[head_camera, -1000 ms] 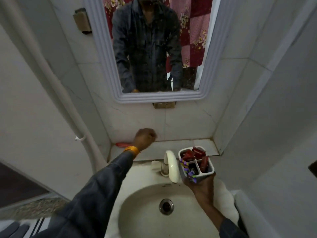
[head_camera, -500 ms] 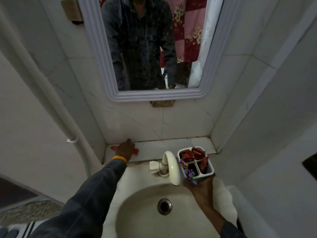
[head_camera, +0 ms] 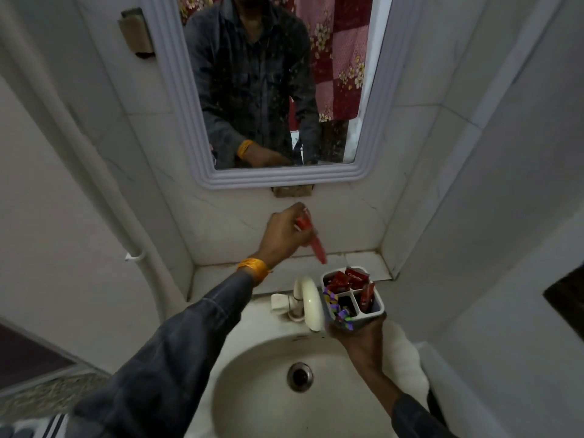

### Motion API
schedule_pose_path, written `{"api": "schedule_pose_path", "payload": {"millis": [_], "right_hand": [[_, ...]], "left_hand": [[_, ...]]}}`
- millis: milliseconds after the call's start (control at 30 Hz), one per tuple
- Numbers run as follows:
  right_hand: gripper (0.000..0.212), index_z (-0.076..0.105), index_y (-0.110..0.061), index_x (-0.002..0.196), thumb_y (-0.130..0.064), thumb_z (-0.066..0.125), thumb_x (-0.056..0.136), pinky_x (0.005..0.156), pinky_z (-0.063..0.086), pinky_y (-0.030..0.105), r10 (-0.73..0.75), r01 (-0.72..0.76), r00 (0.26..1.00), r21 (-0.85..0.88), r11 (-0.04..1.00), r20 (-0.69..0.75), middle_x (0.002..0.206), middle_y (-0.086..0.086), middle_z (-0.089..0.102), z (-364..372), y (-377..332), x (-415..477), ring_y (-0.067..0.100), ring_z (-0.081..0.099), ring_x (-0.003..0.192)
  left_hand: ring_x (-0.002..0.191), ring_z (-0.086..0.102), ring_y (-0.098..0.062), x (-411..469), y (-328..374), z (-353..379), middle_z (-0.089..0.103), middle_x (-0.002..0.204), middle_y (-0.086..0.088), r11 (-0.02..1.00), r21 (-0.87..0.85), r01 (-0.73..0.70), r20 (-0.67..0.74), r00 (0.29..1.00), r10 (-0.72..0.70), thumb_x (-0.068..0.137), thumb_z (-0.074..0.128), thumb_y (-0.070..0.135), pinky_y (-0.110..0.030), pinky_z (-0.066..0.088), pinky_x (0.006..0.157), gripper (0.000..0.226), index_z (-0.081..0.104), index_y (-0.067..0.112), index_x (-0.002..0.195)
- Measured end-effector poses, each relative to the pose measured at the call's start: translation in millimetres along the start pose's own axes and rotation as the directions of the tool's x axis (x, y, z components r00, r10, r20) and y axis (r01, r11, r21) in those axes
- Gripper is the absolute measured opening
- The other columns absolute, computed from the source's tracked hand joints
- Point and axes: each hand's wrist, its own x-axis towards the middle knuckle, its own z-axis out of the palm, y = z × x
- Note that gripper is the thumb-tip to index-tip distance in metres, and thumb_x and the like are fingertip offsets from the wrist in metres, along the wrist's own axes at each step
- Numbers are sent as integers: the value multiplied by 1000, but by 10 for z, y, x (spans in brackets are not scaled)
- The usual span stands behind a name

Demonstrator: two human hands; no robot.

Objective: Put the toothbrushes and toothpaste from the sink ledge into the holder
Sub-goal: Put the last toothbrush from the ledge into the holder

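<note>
My left hand (head_camera: pixel 286 230) is raised above the sink ledge (head_camera: pixel 221 275), closed around a red toothpaste tube (head_camera: pixel 316 245) that hangs down and right, its tip just above the holder. The white holder (head_camera: pixel 377 306) has several compartments; red toothpaste tubes (head_camera: pixel 350 278) stand in the far ones and purple patterned toothbrushes (head_camera: pixel 336 306) lean in the near left one. My right hand (head_camera: pixel 360 338) grips the holder from below, over the sink's right side.
A white tap (head_camera: pixel 311 303) stands just left of the holder, above the basin (head_camera: pixel 252 390) and its drain (head_camera: pixel 299 376). A framed mirror (head_camera: pixel 271 90) hangs on the tiled wall. A white pipe (head_camera: pixel 104 191) runs down the left wall.
My left hand picked the red tube up off the left of the ledge and carried it up and right toward the holder. The holder stayed in my right hand.
</note>
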Motion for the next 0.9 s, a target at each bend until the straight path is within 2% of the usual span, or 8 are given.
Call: {"api": "schedule_pose_path", "payload": {"millis": [67,167,233,367,600,667,767,900], "right_hand": [[101,52,-19,144,11,100,61,83,62,16,-10,10,999,2,1000,-49,133,4,70,15,30,25,3,73,117],[109,50,-17,150,-29,106,59,95,52,7,-2,3,999,14,1000,-49,140,3,68,71,-26,37,13,68,130],[113,51,-16,151,-40,106,56,97,51,6,23,-22,998,20,1000,-65,141,1,68,79,8,56,16,67,132],[120,49,-12,153,-41,107,52,98,48,2,7,-7,999,-5,1000,-35,142,4,67,61,4,47,19,65,133],[123,47,-9,154,-33,109,51,92,39,-9,61,-61,998,-43,997,-1,143,6,66,72,88,60,18,63,130],[123,47,-9,153,-33,108,50,92,40,-8,52,-52,999,-39,998,4,142,4,64,65,81,62,19,62,130],[127,46,-10,154,-56,99,48,96,42,-5,37,-37,999,-18,999,-7,143,-1,62,64,63,27,18,62,131],[125,48,-18,153,-75,95,52,104,54,16,7,-8,999,-30,1000,-45,141,0,67,44,70,34,15,65,131]], "left_hand": [[73,74,-15,-58,253,189,72,87,-4,998,-53,-19,58,998,22,86,72,15,-26,63,64,22,59,7,102],[73,73,-19,-128,418,558,74,87,-9,996,68,-56,132,990,47,82,75,16,-29,59,61,23,60,9,98],[78,67,-26,-159,441,763,72,92,-12,979,196,-51,144,989,23,83,72,19,-30,51,64,21,58,11,97],[87,65,-36,-174,496,943,71,95,-18,954,296,-41,154,988,-5,85,69,19,-38,55,72,23,58,8,101],[74,59,-26,-234,550,946,70,86,-13,950,298,-91,206,978,29,84,70,20,-31,50,64,17,59,9,91],[76,62,-25,-246,560,923,72,88,-12,954,286,-92,184,982,40,83,68,18,-34,54,66,14,60,10,93],[79,66,-26,-261,582,903,73,89,-10,955,277,-102,196,979,48,81,70,19,-34,56,67,16,61,12,92],[84,66,-28,-254,587,953,73,91,-12,948,306,-93,250,968,15,80,73,22,-28,45,65,18,64,11,92]]}}
